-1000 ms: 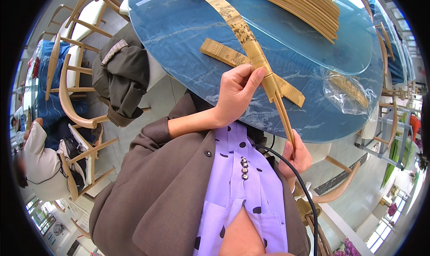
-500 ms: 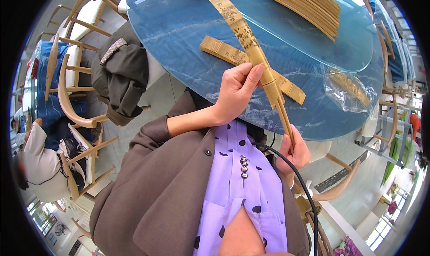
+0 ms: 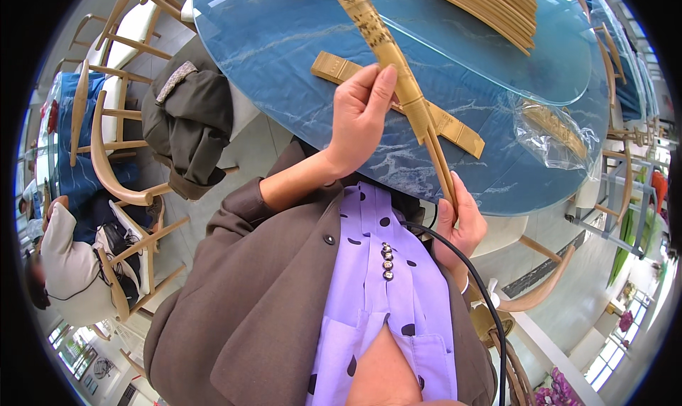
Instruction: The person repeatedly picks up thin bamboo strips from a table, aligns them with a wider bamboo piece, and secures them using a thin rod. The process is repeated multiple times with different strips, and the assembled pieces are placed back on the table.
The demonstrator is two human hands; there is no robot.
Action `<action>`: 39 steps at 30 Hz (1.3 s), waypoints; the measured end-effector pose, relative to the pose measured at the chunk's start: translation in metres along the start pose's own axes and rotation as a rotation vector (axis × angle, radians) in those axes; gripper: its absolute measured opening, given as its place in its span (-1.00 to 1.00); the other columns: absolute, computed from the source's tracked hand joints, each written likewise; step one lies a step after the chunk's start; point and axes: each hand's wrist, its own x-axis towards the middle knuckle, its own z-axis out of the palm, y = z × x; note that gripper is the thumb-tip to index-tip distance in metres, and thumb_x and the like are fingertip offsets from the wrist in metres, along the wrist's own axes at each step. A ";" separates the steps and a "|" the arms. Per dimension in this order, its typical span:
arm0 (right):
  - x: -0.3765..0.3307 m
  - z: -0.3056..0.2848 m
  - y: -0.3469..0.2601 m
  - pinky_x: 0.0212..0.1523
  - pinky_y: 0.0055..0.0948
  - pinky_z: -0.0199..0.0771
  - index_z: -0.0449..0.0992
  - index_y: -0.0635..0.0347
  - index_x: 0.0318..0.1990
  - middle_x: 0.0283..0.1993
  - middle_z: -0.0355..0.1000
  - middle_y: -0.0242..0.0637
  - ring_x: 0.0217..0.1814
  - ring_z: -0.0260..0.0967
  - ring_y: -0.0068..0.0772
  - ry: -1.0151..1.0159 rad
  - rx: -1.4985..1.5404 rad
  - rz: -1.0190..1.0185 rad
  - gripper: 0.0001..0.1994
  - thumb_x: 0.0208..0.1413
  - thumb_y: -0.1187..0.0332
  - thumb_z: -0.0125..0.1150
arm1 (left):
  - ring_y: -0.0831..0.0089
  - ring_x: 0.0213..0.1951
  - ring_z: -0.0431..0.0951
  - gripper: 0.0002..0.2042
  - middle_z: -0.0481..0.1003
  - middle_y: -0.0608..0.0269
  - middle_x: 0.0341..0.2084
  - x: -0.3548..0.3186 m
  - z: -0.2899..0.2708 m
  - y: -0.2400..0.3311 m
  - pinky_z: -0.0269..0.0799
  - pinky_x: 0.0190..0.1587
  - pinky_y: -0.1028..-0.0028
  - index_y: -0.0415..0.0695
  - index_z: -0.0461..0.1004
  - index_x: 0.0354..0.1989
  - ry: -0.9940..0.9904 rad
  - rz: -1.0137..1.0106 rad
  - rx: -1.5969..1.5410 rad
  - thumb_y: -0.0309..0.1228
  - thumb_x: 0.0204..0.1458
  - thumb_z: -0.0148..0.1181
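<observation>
Left hand: raised over the near edge of the table, fingers curled and pressed against the side of a long bamboo fan frame, thumb behind it; it grips the frame about midway along.
Right hand: lower, close to the body, fingers wrapped round the thin bottom ends of the frame's ribs, thumb lying along them.
Fan frame: tan, folded flat, slanting from the right hand up and to the left across the table; the upper part is wider and carries dark mottled marks, the lower part narrows to slim sticks.
Second folded frame: lies flat on the table under the held one, crossing it, one end toward the left, the other toward the right.
Table: round, blue marbled top, with a clear glass disc resting on its far half.
Stack of bamboo ribs: on the glass disc, far side, laid side by side.
Clear plastic bag: on the right of the table, crumpled, with tan pieces inside; no label can be made out.
Dark jacket: draped over a wooden chair to the left.
Another person: seated at lower left, in a pale top.
Black cable: runs down the purple dotted shirt beside the right hand.
</observation>
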 end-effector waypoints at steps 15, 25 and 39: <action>-0.002 0.010 0.007 -0.42 -0.43 0.47 0.54 0.36 0.12 -0.41 0.49 -0.17 -0.48 0.46 -0.30 -0.001 0.018 -0.045 -0.63 0.14 0.50 0.35 | 0.83 -0.57 0.23 -0.66 0.33 0.52 -0.56 0.023 0.001 0.006 0.08 -0.55 0.71 -0.12 0.49 -0.22 0.030 -0.047 0.002 -0.13 0.42 -0.09; -0.012 0.012 0.018 -0.40 -0.47 0.56 0.64 0.32 -0.10 -0.24 0.57 -0.10 -0.38 0.53 -0.34 0.007 0.121 -0.208 -0.59 -0.22 0.68 0.51 | 0.70 -0.49 0.28 -0.63 0.33 0.44 -0.55 0.017 0.004 0.001 0.22 -0.41 0.59 -0.15 0.46 -0.34 0.085 0.061 0.248 -0.19 0.43 -0.13; 0.006 0.011 0.001 -0.47 -0.51 0.54 0.68 0.32 -0.23 -0.39 0.55 -0.21 -0.45 0.54 -0.35 -0.004 0.034 -0.446 -0.61 -0.39 0.65 0.46 | 0.75 -0.51 0.24 -0.63 0.28 0.49 -0.58 0.018 0.004 0.006 0.18 -0.44 0.62 -0.14 0.45 -0.33 0.094 0.058 0.286 -0.17 0.43 -0.13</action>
